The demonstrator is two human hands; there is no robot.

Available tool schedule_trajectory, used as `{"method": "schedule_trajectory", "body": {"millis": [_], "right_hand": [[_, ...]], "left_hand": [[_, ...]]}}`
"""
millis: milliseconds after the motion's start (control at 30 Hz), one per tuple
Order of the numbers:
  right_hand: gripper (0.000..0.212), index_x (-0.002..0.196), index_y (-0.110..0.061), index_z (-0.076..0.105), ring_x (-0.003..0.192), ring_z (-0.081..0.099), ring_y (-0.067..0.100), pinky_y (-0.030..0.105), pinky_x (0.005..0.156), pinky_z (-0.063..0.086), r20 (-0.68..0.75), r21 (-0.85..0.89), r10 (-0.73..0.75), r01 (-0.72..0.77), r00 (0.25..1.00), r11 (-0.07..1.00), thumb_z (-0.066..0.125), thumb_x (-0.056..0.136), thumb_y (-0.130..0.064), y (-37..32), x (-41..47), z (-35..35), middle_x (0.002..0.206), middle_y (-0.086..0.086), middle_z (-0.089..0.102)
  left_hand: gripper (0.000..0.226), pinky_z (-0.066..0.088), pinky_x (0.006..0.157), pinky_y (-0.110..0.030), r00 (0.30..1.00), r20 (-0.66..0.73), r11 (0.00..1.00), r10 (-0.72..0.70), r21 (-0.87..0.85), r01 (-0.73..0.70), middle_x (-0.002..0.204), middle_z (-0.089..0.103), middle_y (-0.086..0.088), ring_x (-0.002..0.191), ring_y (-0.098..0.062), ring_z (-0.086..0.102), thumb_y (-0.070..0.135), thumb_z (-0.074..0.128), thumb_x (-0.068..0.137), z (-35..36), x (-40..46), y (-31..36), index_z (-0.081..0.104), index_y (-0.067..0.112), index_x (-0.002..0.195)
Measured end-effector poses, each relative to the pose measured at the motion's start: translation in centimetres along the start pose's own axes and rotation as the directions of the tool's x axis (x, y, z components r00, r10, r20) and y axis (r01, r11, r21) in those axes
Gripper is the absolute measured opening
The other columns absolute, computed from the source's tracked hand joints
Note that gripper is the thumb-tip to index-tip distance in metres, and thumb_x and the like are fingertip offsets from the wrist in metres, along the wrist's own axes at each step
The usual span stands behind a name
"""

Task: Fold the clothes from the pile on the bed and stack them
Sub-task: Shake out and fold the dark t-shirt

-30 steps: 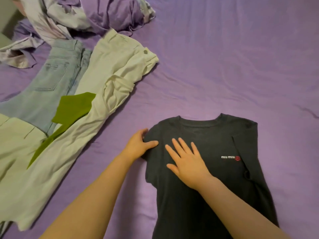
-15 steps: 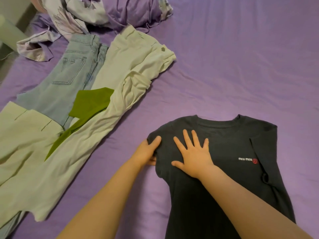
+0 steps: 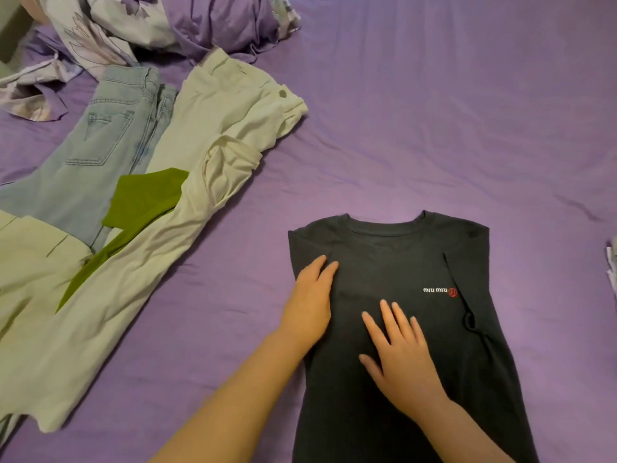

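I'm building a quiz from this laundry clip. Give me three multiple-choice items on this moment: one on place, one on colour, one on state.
1. Where do the light blue jeans lie?
A. left of the dark T-shirt
B. on the T-shirt
C. right of it

2. What colour is the bed sheet?
A. white
B. purple
C. grey

3. How are the left hand and right hand?
A. both gripping the cream trousers
B. both lifted off the bed
C. both flat on the T-shirt

Key: 1 A, the jeans lie far left; 2 B, purple shows all round; 3 C, straight fingers rest on dark fabric.

"miu miu" on dark T-shirt [image 3: 394, 262]
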State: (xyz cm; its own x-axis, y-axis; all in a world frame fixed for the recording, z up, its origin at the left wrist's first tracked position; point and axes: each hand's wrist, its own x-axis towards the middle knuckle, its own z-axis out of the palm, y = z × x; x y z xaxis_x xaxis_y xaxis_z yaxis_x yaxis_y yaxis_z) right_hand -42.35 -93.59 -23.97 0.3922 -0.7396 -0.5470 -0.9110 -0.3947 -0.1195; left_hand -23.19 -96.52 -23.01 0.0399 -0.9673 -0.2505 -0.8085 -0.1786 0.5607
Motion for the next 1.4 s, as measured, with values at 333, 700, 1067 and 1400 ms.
{"method": "schedule_trajectory", "body": {"millis": [333, 700, 1067, 1400], "right_hand": [[0.077, 0.144, -0.038, -0.023, 0.14, -0.029, 0.022, 0.054, 0.115, -0.004, 0.094, -0.023, -0.028, 0.031, 0.995, 0.999, 0.033, 0.095, -0.059, 1.3, -0.5, 0.4, 0.151, -0.002, -0.032], [0.061, 0.152, -0.032, 0.01, 0.148, 0.003, 0.02, 0.035, 0.118, 0.014, -0.03, 0.045, 0.117, -0.116, 0.993, 0.992, 0.038, 0.1, -0.044, 5.0, -8.0, 2.9, 0.161, 0.001, 0.005], [0.031, 0.124, -0.026, 0.055, 0.107, 0.052, 0.018, 0.032, 0.086, 0.037, -0.195, 0.197, 0.102, -0.062, 0.975, 0.978, 0.051, 0.095, -0.038, 4.9, -9.0, 3.5, 0.117, -0.004, 0.058], [0.029, 0.129, -0.024, 0.045, 0.108, 0.052, 0.01, 0.025, 0.094, 0.033, -0.112, 0.326, 0.034, 0.004, 0.993, 0.945, 0.041, 0.101, -0.032, -1.2, -11.1, 7.4, 0.112, -0.009, 0.059]], "left_hand": [[0.07, -0.004, 0.119, -0.045, 0.957, 0.291, 0.879, -0.014, 0.459, -0.126, 0.161, -0.012, -0.005, 0.148, -0.026, -0.011, 0.057, 0.024, 0.098, 1.1, -0.2, -1.5, -0.001, 0.022, 0.153], [0.016, 0.049, 0.066, -0.034, 0.66, 0.187, 0.353, -0.728, -0.722, 0.594, 0.08, 0.063, -0.014, 0.074, -0.028, 0.059, 0.019, 0.065, 0.09, 3.1, -9.9, 0.7, 0.06, 0.006, 0.081], [0.023, 0.053, 0.078, -0.034, 0.585, 0.404, 0.083, -0.703, -0.771, 0.631, 0.093, 0.069, -0.013, 0.085, -0.026, 0.063, 0.023, 0.073, 0.084, 4.1, -12.8, 3.5, 0.056, 0.008, 0.083], [0.016, 0.044, 0.046, -0.018, 0.563, 0.314, 0.061, -0.765, -0.834, 0.548, 0.066, 0.06, -0.004, 0.051, -0.012, 0.053, 0.009, 0.062, 0.09, 3.9, -15.2, 1.6, 0.059, 0.012, 0.074]]}}
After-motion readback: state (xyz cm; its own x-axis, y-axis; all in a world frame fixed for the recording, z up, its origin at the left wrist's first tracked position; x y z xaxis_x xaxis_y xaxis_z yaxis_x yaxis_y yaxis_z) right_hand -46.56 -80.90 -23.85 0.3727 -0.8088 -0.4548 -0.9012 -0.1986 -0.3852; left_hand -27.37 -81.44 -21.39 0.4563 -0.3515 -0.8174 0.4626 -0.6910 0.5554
